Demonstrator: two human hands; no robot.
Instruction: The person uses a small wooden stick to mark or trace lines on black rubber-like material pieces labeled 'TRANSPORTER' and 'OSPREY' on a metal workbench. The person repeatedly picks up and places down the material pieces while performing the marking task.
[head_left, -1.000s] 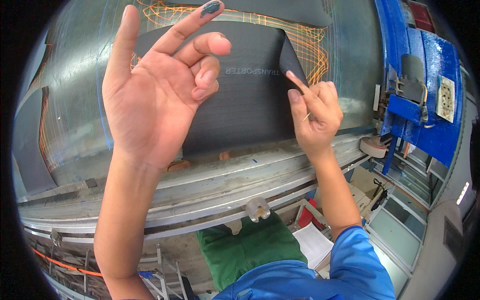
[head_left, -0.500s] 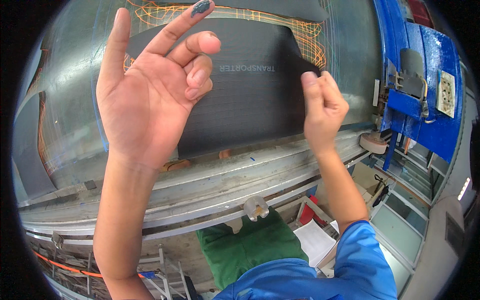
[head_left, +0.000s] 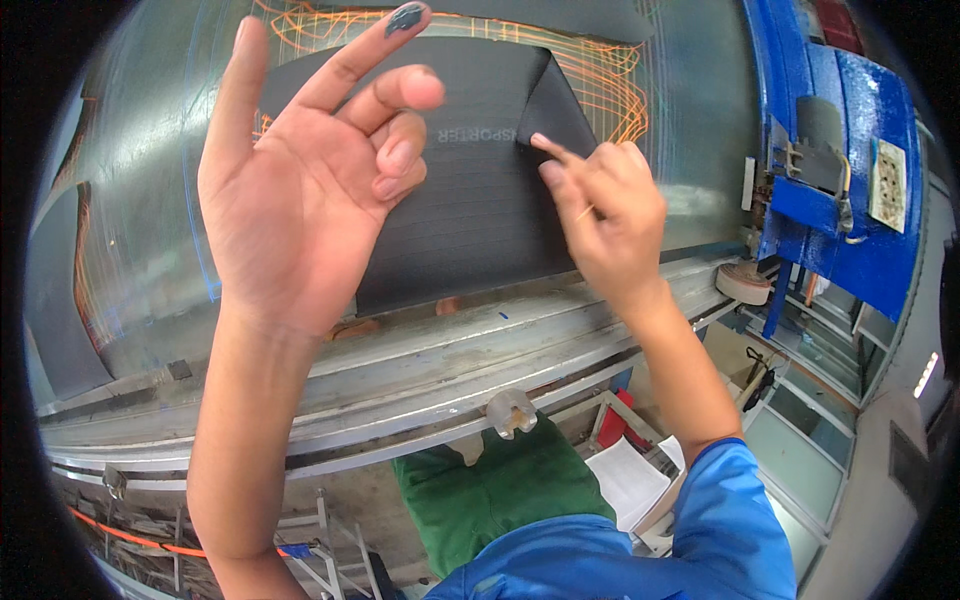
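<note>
A black ribbed rubber sheet [head_left: 470,210] lies on a curved grey metal drum [head_left: 150,200] marked with orange lines. Its upper right corner [head_left: 553,113] is folded over. My right hand [head_left: 605,225] rests on the sheet just below that fold, index finger pointing at the flap, touching it. My left hand [head_left: 310,190] is raised in front of the sheet, palm facing me, fingers spread and partly curled, holding nothing. Its index fingertip is smeared dark.
A metal rail [head_left: 430,365] runs below the drum. A blue machine frame [head_left: 850,170] stands at the right with a tape roll [head_left: 743,283] beside it. Another black sheet [head_left: 60,300] lies at the left. Papers [head_left: 630,480] sit below.
My right hand has moved left and up along the sheet to the folded corner, and my view has shifted closer. My left hand stays raised and open.
</note>
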